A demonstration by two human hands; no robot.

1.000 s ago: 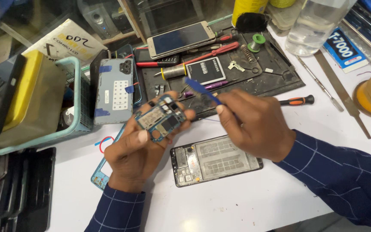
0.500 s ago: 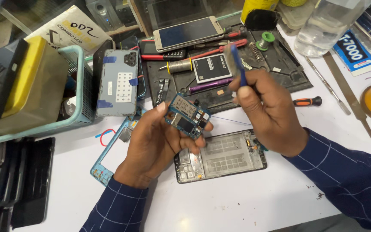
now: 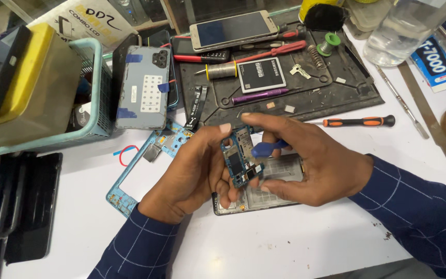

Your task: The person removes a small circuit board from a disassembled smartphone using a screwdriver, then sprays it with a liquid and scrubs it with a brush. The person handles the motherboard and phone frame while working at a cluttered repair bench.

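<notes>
Right hand [image 3: 316,160] dropped, blue pry tool [image 3: 268,149] pinched against circuit board [image 3: 239,157]; left hand [image 3: 197,173] gripped board; opened phone [image 3: 272,188] beneath.

Both arms wear dark navy sleeves with a thin pale windowpane check; left hand [image 3: 192,173] and right hand [image 3: 313,165] are bare.

View: single head camera, worn by the person, no second view to overlap.
Facing: steeply down and forward over a white workbench [image 3: 295,243].
Distance: close; the left hand [image 3: 192,173] and right hand [image 3: 311,160] fill the centre.
Near edge: both checked sleeves enter from the bottom.
Far edge: black work mat [image 3: 336,88] and a smartphone [image 3: 233,30] at the top.
Left limit: teal basket [image 3: 96,88].
Right limit: clear bottle [image 3: 403,31], cut off.
</notes>
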